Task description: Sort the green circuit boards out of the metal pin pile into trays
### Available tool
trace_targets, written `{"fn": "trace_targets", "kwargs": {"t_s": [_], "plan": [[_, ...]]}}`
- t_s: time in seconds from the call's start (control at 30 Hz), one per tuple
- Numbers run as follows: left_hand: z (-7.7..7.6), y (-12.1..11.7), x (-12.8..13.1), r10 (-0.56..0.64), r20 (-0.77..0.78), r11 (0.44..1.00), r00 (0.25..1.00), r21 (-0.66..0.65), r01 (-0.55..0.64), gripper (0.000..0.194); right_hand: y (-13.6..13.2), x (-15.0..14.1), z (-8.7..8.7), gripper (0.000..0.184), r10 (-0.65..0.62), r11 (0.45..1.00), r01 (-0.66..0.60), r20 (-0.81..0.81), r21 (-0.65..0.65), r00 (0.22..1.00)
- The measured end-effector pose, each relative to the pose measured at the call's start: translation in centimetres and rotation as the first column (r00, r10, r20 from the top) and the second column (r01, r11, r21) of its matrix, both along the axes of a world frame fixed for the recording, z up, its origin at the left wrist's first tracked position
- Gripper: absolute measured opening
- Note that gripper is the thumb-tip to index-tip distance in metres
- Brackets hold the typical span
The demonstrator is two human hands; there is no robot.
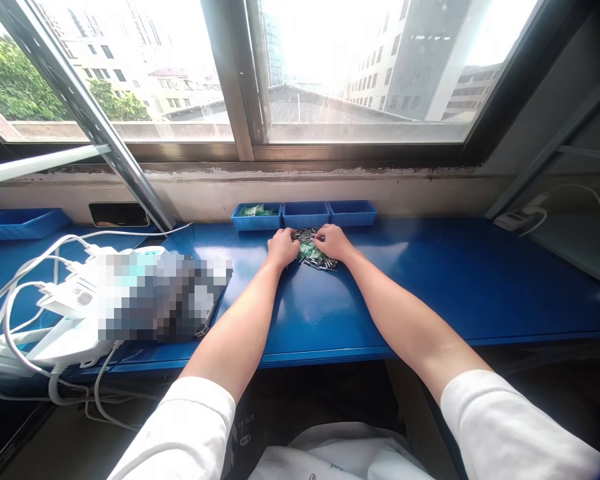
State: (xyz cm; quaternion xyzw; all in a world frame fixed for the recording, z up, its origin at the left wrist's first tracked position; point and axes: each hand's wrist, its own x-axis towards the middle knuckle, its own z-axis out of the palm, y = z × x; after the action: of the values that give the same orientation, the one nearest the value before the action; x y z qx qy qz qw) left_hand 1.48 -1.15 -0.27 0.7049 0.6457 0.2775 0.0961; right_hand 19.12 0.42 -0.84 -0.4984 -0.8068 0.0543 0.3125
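Note:
On the blue tabletop lies a pile of small dark metal pieces that look like screws (325, 264), with small clear-and-green plastic packets (310, 251) among them. My left hand (283, 248) rests at the pile's left edge, its fingers curled inward against it. From the right, my right hand (334, 241) reaches into the pile with thumb and fingertips drawn together. Whatever either hand pinches is too small or hidden to make out. Just behind the pile stand a left blue bin (237, 219) holding similar green packets, a middle blue bin (306, 215) and a right blue bin (353, 213).
Left of my arm, a power strip with white chargers and cables (75, 293) lies beside a blurred-out object (150, 297). Further back are a blue tray (25, 225) and a dark phone-like slab (119, 214). A metal post (130, 173) rises there. Windows line the back.

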Motion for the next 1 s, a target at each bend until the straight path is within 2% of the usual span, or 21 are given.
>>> {"fn": "trace_targets", "kwargs": {"t_s": [0.17, 0.33, 0.47, 0.57, 0.67, 0.83, 1.0], "plan": [[-0.2, 0.2, -0.1, -0.007, 0.003, 1.000, 1.000, 0.018, 0.007, 0.033, -0.2, -0.2, 0.2, 0.013, 0.001, 1.000, -0.001, 0.029, -0.011, 1.000], [-0.1, 0.0, 0.0, -0.013, 0.042, 0.996, 0.999, 0.089, 0.009, 0.033, -0.1, -0.3, 0.1, 0.015, 0.000, 1.000, -0.001, -0.023, -0.025, 1.000], [0.2, -0.5, 0.4, -0.158, 0.133, 0.961, 0.978, 0.250, 0.122, 0.031, -0.4, -0.3, 0.4, 0.014, 0.025, 0.999, -0.028, -0.094, -0.034, 0.995], [0.5, -0.9, 0.7, -0.270, 0.141, 0.927, 0.953, 0.308, 0.217, 0.026, -0.8, -0.3, 0.7, 0.013, 0.049, 0.997, -0.058, -0.152, -0.052, 0.987], [0.8, -1.2, 0.8, -0.293, 0.123, 0.924, 0.948, 0.291, 0.248, 0.019, -1.1, -0.3, 0.9, 0.014, 0.068, 0.995, -0.079, -0.186, -0.056, 0.980], [1.3, -1.5, 0.7, -0.269, 0.109, 0.948, 0.957, 0.207, 0.243, 0.022, -1.4, -0.4, 1.0, 0.018, 0.089, 0.994, -0.101, -0.210, -0.047, 0.974], [1.1, -1.3, 0.5, -0.236, 0.115, 0.950, 0.965, 0.238, 0.204, 0.020, -1.8, -0.7, 1.4, 0.016, 0.107, 0.990, -0.132, -0.342, -0.050, 0.933]]}}
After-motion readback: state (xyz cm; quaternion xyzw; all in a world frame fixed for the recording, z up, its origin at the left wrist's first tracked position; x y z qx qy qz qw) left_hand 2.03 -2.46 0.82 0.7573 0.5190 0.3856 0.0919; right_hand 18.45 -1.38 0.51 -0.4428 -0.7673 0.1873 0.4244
